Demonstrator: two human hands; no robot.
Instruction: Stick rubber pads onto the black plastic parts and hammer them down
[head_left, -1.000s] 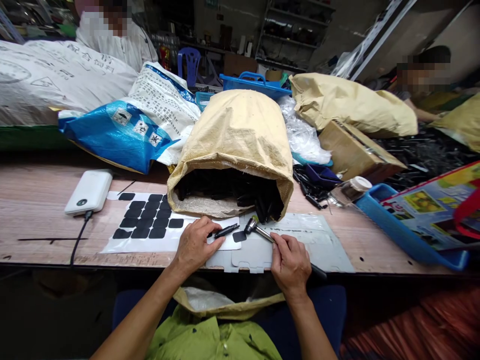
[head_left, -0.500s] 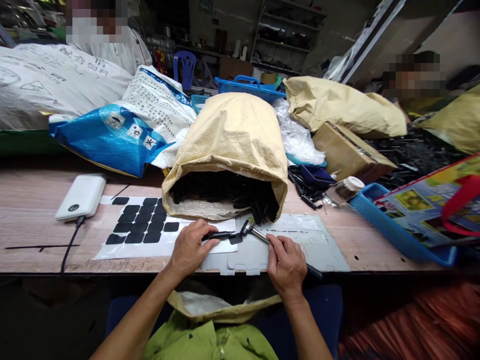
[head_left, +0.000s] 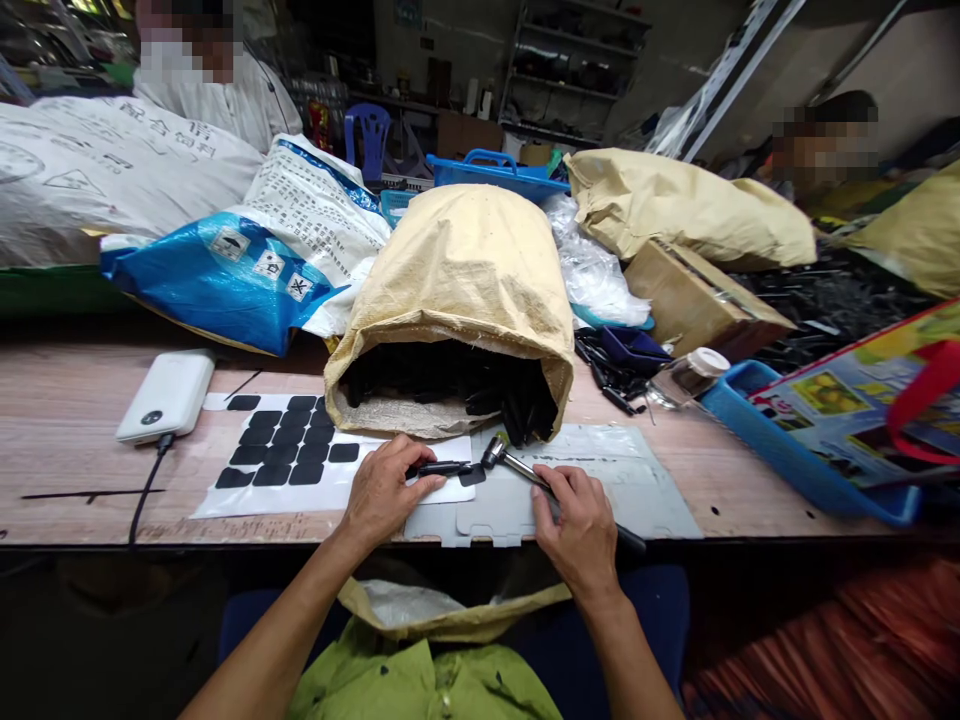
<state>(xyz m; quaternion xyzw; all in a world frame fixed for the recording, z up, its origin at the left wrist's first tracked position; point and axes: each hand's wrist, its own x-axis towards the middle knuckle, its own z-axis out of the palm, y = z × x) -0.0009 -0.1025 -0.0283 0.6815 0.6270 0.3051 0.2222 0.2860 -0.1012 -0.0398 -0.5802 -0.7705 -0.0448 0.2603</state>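
Note:
My left hand is closed, pinching a slim black pen-like piece that lies sideways, its tip pointing right. My right hand grips a small hammer with a shiny metal head and shaft and a black handle. The hammer head rests just right of the piece's tip, close to a single black rounded square. Beneath both hands is a grey board, partly under a white sheet bearing rows of black rounded squares. Right behind the hands, an open tan sack holds many black pieces.
A white power bank with a black cable lies at left. Blue-and-white sacks stand behind it. To the right are loose black parts, a clear jar, a cardboard box and a blue basket. Two people are across the table.
The view has shifted slightly. My right hand's fingers have moved a little on the hammer, whose head stays near the pen-like piece. My left hand keeps its hold.

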